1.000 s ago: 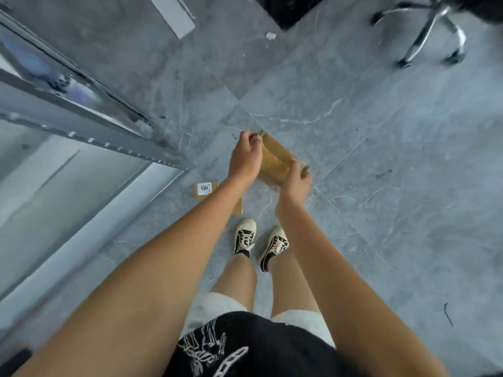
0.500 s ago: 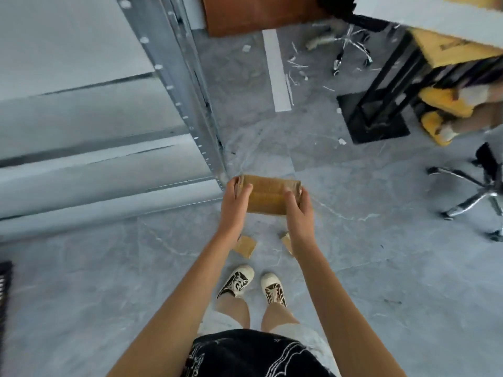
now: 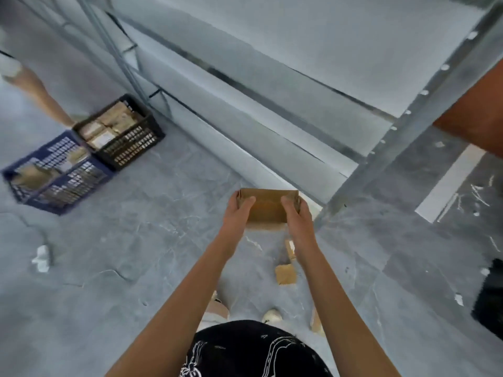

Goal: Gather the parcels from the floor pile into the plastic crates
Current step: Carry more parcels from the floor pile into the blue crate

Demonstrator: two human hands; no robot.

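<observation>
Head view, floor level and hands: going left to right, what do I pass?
Blue crate → crumpled white scrap → black crate → left hand → held cardboard parcel → right hand → shelving upright.
</observation>
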